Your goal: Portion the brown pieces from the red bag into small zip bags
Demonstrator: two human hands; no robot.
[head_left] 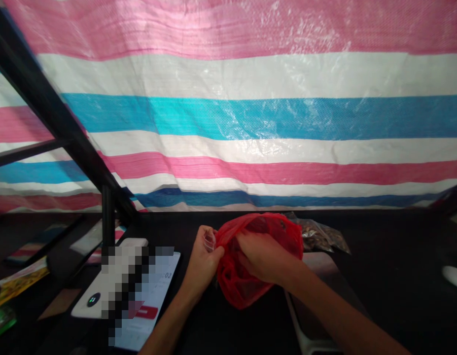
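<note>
The red bag [246, 293] is in front of me, over the black bench [194, 335], and its mouth looks open. My left grip [205, 261] pinches its left edge between thumb and finger. A small clear bit [209, 240] shows in the curl of that grip too, but I can't tell what it is. My right grip [260, 254] is in the bag's mouth with its fingers bent. Their tips are hidden, so I can't tell if they hold something.

The bag looks thin and soft, so I think it could tear or flop shut. To do this well, I should pinch the edge firmly with my left and not pull hard. With my right, I should push the sides out gently, so the mouth makes a good round hole.

Just behind the bag, on its right side, lies a clear pack of brown bits [322, 235]. A flat thing [326, 266] sits to the right of the bag, partly under my right arm [335, 305], so I should be careful not to bump it. Left of the bag, past my left arm [172, 310], lie a phone [150, 296] and a white block [91, 286].
</note>
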